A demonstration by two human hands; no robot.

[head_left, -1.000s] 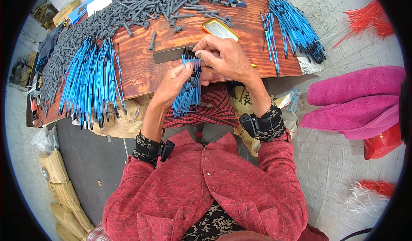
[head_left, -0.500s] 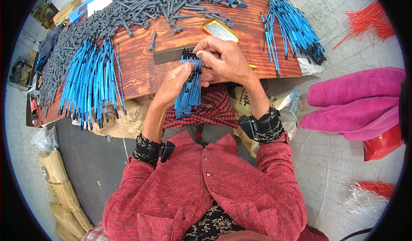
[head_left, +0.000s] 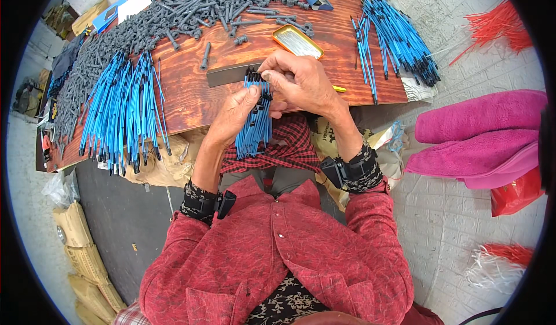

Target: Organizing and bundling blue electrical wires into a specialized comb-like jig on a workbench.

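Held over my lap at the table's front edge is a bundle of thin blue sticks (head_left: 250, 134) with black tips. My left hand (head_left: 233, 114) is closed round it, the thumb pressed flat across the sticks just below their upper tips. At those tips, my right hand (head_left: 301, 85) pinches with thumb and forefinger. Whatever lies in the pinch is too small to make out. Its other fingers curl, partly hidden, behind the bundle. Just beyond my hands sits a yellow-rimmed tin (head_left: 319, 53) holding thin pale pieces. A dark grey bar-shaped block (head_left: 223, 77) lies beside the bundle.
Grey ribbed plastic parts (head_left: 191, 12) are heaped across the far and left table. More blue sticks lie in piles at the left (head_left: 124, 114) and the right (head_left: 399, 38). A yellow pen-like thing (head_left: 339, 89) lies near my right wrist. Pink towels (head_left: 480, 116) are at the right.
My right hand's fingertips have shifted slightly left along the black tips. The left hand keeps its hold on the bundle, almost unmoved.
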